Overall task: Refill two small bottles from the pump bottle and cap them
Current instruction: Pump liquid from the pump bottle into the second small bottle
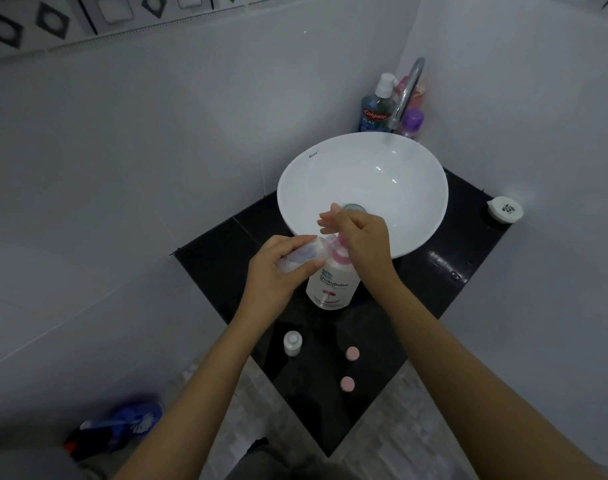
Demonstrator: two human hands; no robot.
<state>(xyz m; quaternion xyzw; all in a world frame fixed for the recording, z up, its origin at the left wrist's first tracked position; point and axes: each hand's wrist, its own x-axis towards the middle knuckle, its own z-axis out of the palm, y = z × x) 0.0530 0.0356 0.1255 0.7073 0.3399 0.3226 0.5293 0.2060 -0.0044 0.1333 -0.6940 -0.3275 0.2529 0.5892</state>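
A white pump bottle [333, 284] with a pink pump collar stands on the black counter [430, 285] in front of the sink. My right hand [359, 237] rests on top of its pump head, fingers partly spread. My left hand [278, 268] holds a small clear bottle [306, 254] tilted on its side, its mouth against the pump spout. A second small bottle [292, 342] stands upright and uncapped nearer to me. Two pink caps [352, 353] [347, 384] lie on the counter to its right.
A white basin [399, 174] sits behind the pump bottle under a chrome tap [406, 91]. Mouthwash [375, 109] and other bottles stand in the back corner. A white round container [505, 209] is at the counter's right corner. A blue brush [129, 420] lies on the floor at left.
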